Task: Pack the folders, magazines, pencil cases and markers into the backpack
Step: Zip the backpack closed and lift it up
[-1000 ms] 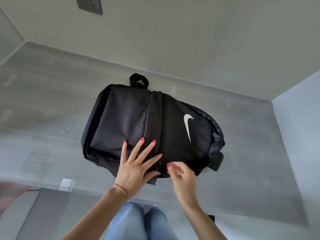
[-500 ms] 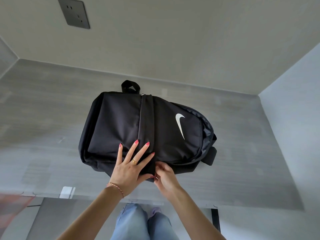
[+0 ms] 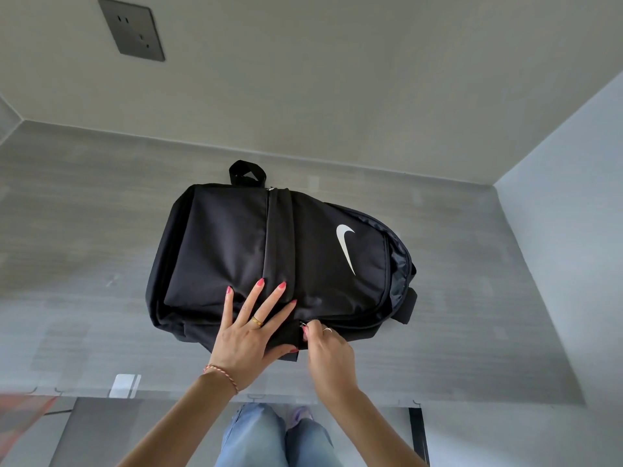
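A black backpack with a white swoosh logo lies flat on the grey table, its top to the right and its carry loop at the far side. My left hand presses flat on the bag's near edge, fingers spread and straight. Just to its right, my right hand pinches the small zipper pull on the near side seam. No folders, magazines, pencil cases or markers are in view.
A grey wall with a dark power socket rises behind the table, and a side wall closes it in on the right. A white-striped tag sits at the table's near edge. My jeans show below.
My right hand has moved from under the bag's near edge to the zipper pull and taken hold of it. The left hand stays pressed on the bag.
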